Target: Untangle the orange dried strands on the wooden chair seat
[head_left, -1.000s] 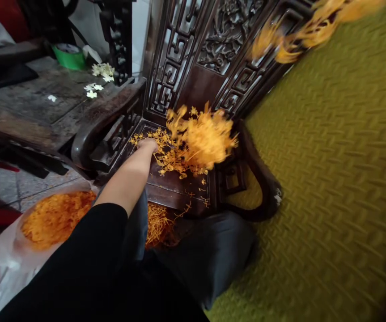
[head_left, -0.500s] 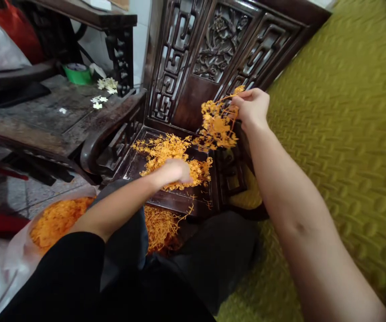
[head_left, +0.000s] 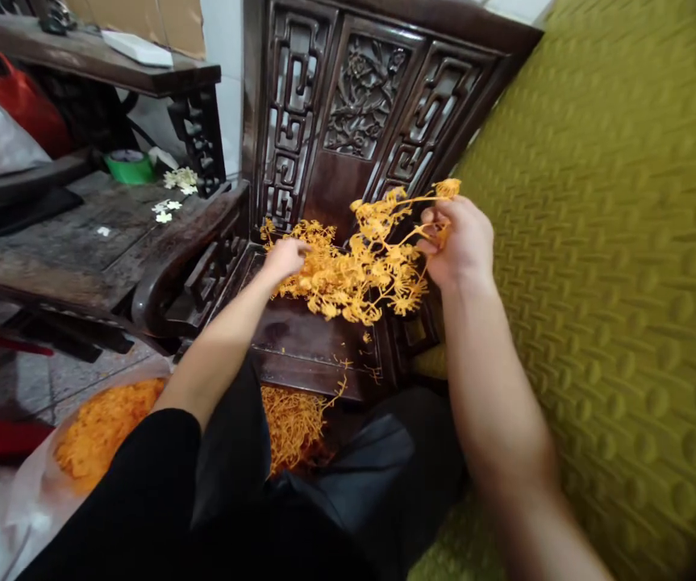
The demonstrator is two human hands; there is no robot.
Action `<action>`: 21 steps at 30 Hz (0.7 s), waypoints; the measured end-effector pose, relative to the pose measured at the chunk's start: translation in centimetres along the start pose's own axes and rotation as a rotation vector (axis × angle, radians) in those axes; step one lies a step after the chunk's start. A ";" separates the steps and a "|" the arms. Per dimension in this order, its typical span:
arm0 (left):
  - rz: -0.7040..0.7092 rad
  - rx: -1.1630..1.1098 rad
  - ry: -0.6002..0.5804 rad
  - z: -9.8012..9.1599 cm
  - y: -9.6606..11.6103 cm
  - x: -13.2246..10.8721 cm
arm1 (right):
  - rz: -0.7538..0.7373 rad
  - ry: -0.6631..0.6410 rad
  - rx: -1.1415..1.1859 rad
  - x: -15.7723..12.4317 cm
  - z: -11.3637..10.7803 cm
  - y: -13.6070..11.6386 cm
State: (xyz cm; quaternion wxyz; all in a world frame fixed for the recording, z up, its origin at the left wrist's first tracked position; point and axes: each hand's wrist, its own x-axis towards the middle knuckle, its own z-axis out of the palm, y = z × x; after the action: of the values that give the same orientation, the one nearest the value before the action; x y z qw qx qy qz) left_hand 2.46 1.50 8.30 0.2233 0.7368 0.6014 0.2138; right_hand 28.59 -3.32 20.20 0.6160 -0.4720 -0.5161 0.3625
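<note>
My right hand (head_left: 460, 242) pinches thin stems of orange flower sprigs (head_left: 387, 262), dried or artificial, I cannot tell which. They fan out leftward from its fingers over the dark wooden chair (head_left: 299, 331). At the left end of the orange clump, my left hand (head_left: 285, 260) has its fingers curled into the sprigs, the fingertips partly hidden. Sprigs from the two hands overlap, so where one bunch ends is unclear. A few loose orange bits lie at the seat's front right.
A clear bag of orange pieces (head_left: 106, 420) stands at lower left. Orange stems (head_left: 293, 424) are heaped below the seat edge. Green tape (head_left: 130, 167), a black phone-like slab (head_left: 24, 211) and pale flowers (head_left: 180, 179) lie on the neighbouring seat. A textured yellow-green surface (head_left: 614, 242) borders the right.
My left hand has moved up and left from the pile's front. The orange clump has shifted back, baring the front seat. My right hand is slightly lower, its sprigs spread wider.
</note>
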 end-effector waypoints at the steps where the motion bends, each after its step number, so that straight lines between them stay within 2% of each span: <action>1: 0.035 -0.129 0.049 -1.1 0.1 -0.5 | 0.031 -0.035 0.020 -1.2 0.4 0.4; 2: 0.094 -0.268 0.083 -1.9 0.5 -1.2 | 0.071 -0.071 0.039 -2.5 0.9 1.0; 4: 0.264 -0.461 0.042 -2.8 1.5 -3.1 | 0.154 -0.143 0.054 -4.7 2.2 2.9; 6: 0.394 -0.469 -0.068 -2.5 2.5 -5.1 | 0.189 -0.191 0.024 -6.2 3.4 5.2; 7: 0.416 -0.432 -0.105 -2.1 2.9 -5.9 | 0.164 -0.204 -0.017 -6.6 3.7 6.3; 9: 0.382 -0.358 -0.134 -1.5 2.8 -6.9 | 0.015 -0.219 -0.180 -6.9 3.7 8.4; 11: 0.302 -0.364 -0.196 -1.5 2.0 -7.4 | -0.220 -0.278 -0.432 -6.7 2.8 9.9; 14: 0.203 -0.498 -0.464 -3.1 0.8 -7.4 | -0.495 -0.443 -0.786 -6.0 0.7 10.7; 16: 0.154 -0.513 -0.634 -4.5 0.0 -7.3 | -0.566 -0.499 -0.916 -5.5 -0.6 10.9; 17: 0.138 -0.479 -0.675 -5.1 -0.4 -7.2 | -0.568 -0.497 -0.959 -5.2 -1.2 11.1; 18: 0.127 -0.425 -0.675 -5.5 -1.0 -7.1 | -0.552 -0.479 -0.992 -4.9 -1.8 11.2; 19: 0.113 -0.359 -0.626 -5.6 -1.7 -6.9 | -0.515 -0.445 -1.020 -4.6 -2.4 11.4; 21: 0.071 -0.217 -0.380 -5.1 -3.6 -6.4 | -0.396 -0.331 -1.059 -4.2 -3.5 11.8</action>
State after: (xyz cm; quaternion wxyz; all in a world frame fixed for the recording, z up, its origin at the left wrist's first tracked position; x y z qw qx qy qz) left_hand -4.51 -3.80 10.04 0.4029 0.7563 0.4955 0.1420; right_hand 31.59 -4.50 7.61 0.2636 -0.5470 -0.7946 0.0023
